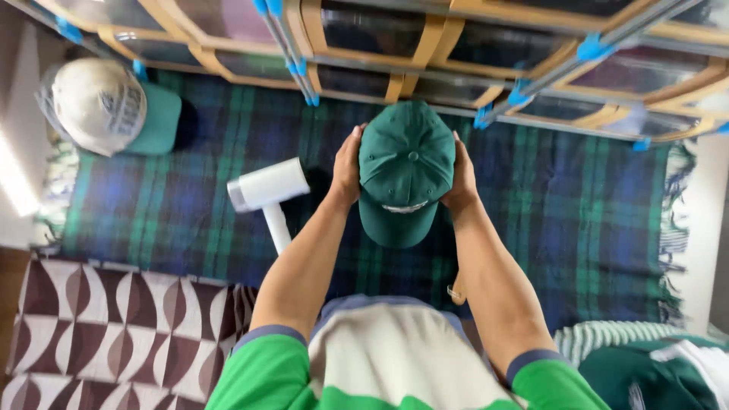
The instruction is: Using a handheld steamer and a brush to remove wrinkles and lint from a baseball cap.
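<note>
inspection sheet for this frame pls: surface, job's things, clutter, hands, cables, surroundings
Surface: blue-green plaid blanket, fringed at the right edge.
Job's things: dark green cap, brim toward the person.
Clutter: white handheld appliance lying left of the cap; cream and teal cap far left.
Hands: left hand and right hand grip the cap's sides.
Cables: nothing seen.
Surroundings: wooden-framed clear boxes above; brown patterned cloth lower left; green garment lower right.

Both bare forearms extended forward from short green sleeves, converging toward centre. Left hand (348,165) and right hand (460,176) face each other, palms inward, level with one another. Fingers (354,140) of each curl forward and press flat against opposite sides of the held green cap (405,171). Wrists straight.
</note>
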